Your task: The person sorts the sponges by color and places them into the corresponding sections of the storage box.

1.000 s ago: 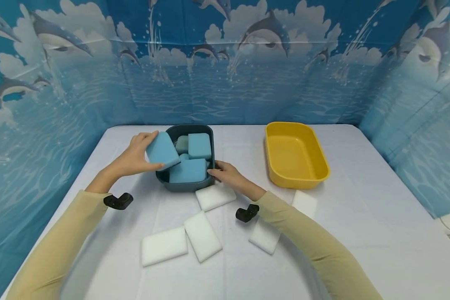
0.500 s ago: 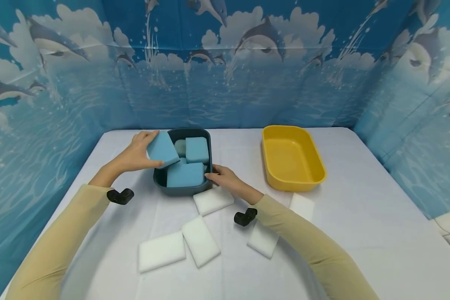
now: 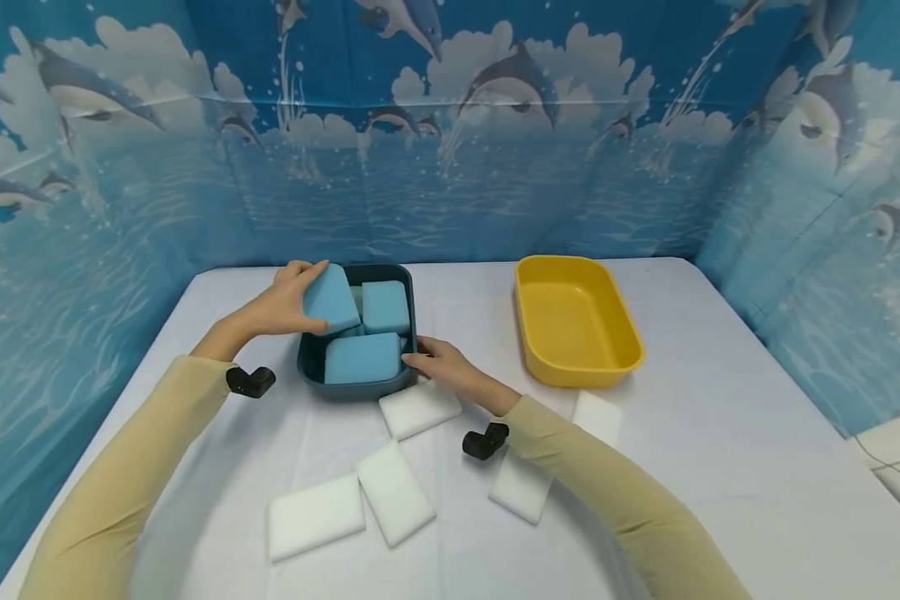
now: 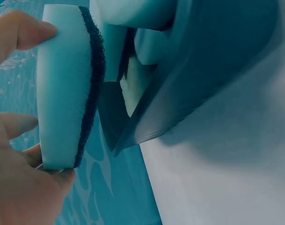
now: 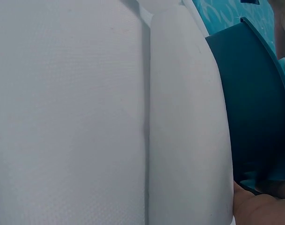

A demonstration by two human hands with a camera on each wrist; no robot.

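Two tan sleeves point(image 3: 131, 467) are reaching over a white-covered table point(image 3: 720, 517), each wrist wearing one black camera point(image 3: 251, 382). Five white sponge blocks point(image 3: 317, 517) are lying on the cloth, two of them partly hidden by the right sleeve and one resting just beside a dark teal bin point(image 3: 354, 390).

The right hand point(image 3: 450, 367) is gripping that bin's right wall near its close corner, thumb at the rim. The left hand point(image 3: 281, 304) is pinching one blue scouring sponge point(image 3: 330, 298) end to end, fingers at the far end, thumb at the near; the sponge is hovering over the bin's left rim. Its long axis is running away from the person, the far end leaning left, its dark scouring face turning down toward the bin. At least two more blue sponges point(image 3: 363, 359) are sitting inside, others half buried.

One yellow bin point(image 3: 573, 325) is standing well apart to the right; behind, a dolphin-print curtain point(image 3: 390, 200) is hanging.
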